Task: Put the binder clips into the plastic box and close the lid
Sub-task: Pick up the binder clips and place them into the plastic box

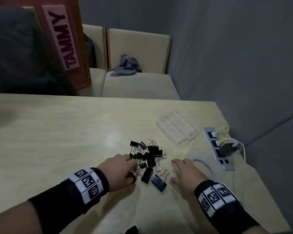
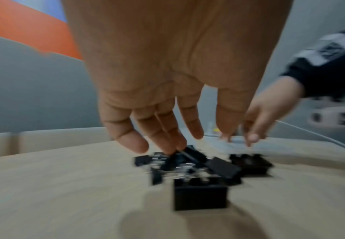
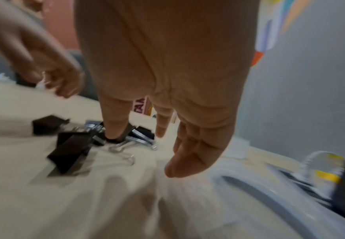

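Tabletop (image 1: 57, 132): left hand (image 1: 120, 171) seemingly pinches binder clips (image 1: 147, 157); right hand (image 1: 184, 173) spread, holding nothing.

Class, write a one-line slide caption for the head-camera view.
Both hands, left and right, reach for loose binder clips on the table; the plastic box waits beyond.

The binder clips (image 1: 146, 159) have matt black bodies and thin, shiny wire handles of silvery metal. The plastic box (image 1: 176, 130) is clear, glossy plastic with ribbed moulding. The table (image 1: 57, 132) has a pale, smooth wood-look top with a soft sheen. Both wrists wear black knitted cloth bands (image 1: 85, 184). The power strip (image 1: 216, 149) looks like white hard plastic.
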{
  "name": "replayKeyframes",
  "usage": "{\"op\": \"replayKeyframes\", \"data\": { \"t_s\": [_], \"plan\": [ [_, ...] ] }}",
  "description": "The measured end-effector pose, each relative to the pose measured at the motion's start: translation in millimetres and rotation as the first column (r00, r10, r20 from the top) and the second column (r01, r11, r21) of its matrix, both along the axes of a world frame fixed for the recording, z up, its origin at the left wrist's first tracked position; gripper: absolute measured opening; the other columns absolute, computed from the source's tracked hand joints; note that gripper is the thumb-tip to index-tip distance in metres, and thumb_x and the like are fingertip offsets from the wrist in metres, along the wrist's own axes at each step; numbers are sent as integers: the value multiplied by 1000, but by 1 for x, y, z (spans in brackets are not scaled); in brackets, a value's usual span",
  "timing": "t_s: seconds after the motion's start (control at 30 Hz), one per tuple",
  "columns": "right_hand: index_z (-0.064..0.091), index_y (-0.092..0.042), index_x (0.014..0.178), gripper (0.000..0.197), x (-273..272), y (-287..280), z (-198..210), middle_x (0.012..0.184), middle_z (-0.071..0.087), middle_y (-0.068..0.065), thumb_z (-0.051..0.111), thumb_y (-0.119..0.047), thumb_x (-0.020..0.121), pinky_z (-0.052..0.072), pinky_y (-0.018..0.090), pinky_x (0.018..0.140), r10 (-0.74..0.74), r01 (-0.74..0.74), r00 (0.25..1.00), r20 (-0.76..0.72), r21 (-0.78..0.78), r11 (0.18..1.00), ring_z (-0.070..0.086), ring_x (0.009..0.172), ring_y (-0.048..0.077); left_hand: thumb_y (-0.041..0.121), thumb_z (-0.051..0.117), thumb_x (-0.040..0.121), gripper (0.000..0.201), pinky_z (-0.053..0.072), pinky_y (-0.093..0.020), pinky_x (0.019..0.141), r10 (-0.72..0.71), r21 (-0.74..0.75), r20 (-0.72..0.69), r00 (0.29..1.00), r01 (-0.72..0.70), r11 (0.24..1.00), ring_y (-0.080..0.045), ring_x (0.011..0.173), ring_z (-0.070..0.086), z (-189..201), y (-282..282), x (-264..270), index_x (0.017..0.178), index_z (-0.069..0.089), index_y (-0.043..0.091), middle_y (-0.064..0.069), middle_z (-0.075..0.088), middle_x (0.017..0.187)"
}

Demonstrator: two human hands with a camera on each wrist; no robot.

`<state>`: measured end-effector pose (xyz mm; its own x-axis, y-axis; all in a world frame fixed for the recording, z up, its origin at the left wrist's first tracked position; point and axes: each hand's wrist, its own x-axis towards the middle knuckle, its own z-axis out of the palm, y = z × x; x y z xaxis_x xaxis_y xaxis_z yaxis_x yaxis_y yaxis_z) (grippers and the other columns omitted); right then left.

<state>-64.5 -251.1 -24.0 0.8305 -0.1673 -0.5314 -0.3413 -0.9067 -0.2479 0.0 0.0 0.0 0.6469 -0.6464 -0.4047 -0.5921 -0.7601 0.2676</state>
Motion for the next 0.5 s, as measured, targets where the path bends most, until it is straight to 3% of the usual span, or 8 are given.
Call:
{"op": "replayKeyframes", "data": {
  "t_s": [0.17,0.3,0.4,0.5],
  "plan": [
    [41,-32,136,55,1,20,-12,134,37,6,58,-46,85,44,44,98,49,-46,998,36,-85,995,43,119,31,42,58,82,50,42,-43,92,-212,107,98,972,201,974,-29,121,42,-19,-35,-21,129,45,28,-4,44,130],
    [46,-25,132,53,-5,27,-18,133,43,1,58,-46,85,47,41,95,128,-117,971,204,-65,991,47,117,23,36,48,91,42,40,-46,92,-185,91,185,965,171,981,-31,121,43,-40,-42,-22,132,41,28,-4,45,130],
    [46,-28,128,62,-13,35,-24,130,44,0,64,-55,76,49,41,90,241,-234,964,116,-65,970,49,114,24,39,41,96,31,40,-42,89,-154,56,210,965,146,988,-30,117,48,-48,-46,-17,125,47,27,-3,51,125],
    [50,-22,117,44,-18,41,-31,126,42,4,64,-44,82,51,38,82,248,-240,963,108,-85,967,54,105,27,38,40,97,29,40,-40,87,-138,60,220,966,128,990,-28,113,48,-50,-47,-10,120,50,25,-3,49,124]
  ]
}}
